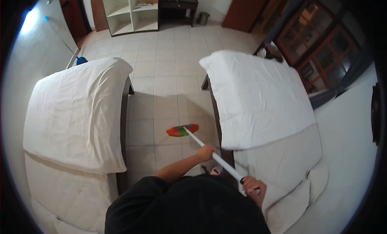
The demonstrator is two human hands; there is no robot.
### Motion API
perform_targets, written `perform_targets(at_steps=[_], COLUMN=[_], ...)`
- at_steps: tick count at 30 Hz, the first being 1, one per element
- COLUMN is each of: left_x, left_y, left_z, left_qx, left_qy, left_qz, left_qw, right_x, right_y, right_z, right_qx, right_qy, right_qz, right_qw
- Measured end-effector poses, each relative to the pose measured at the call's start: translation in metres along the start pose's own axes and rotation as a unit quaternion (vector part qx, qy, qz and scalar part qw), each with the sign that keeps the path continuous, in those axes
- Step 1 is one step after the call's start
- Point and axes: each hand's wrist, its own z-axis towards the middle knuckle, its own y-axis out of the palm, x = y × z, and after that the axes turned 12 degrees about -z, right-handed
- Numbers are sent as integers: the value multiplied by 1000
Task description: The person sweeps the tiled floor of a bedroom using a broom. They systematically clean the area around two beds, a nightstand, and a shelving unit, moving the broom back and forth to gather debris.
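A broom with a long white handle (226, 166) slants across my front. Its head (182, 130), with red and green bristles, rests on the tiled floor between two beds. Partway down the handle, my left hand (206, 152) is wrapped round it. My right hand (254, 186) grips the handle higher up, near its top end, close to the right bed. Both hands have closed fingers.
A white-covered bed (76, 117) stands on the left and another bed (262, 101) on the right, with the tiled floor (166, 82) as an aisle between. Farther off are open shelves (131, 10), a dark desk (177, 4) and a bin (203, 18).
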Motion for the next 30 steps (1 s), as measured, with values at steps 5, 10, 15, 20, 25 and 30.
perform_targets(at_steps=[5, 10, 15, 20, 25, 30], left_x=[35, 124, 150, 73, 78, 129], left_y=[-9, -9, 4, 32, 16, 8], left_z=[26, 34, 25, 48, 81, 67], left_qx=[80, 46, 103, 268, 341, 344], left_qy=[10, -6, -135, -104, -73, -58], left_qz=[4, -21, -53, 49, 80, 59], left_qw=[997, 999, 984, 957, 934, 935], right_x=[-14, -29, -30, 6, 13, 2], right_y=[-29, -94, -91, -82, -103, -135], right_z=[48, 115, 135, 139, 158, 207], right_qx=[36, -142, -153, -402, -369, -308], right_qy=[-39, -128, -67, -156, -177, -207], right_qz=[-5, 230, 160, 34, 8, 172], right_qw=[999, 954, 973, 902, 912, 913])
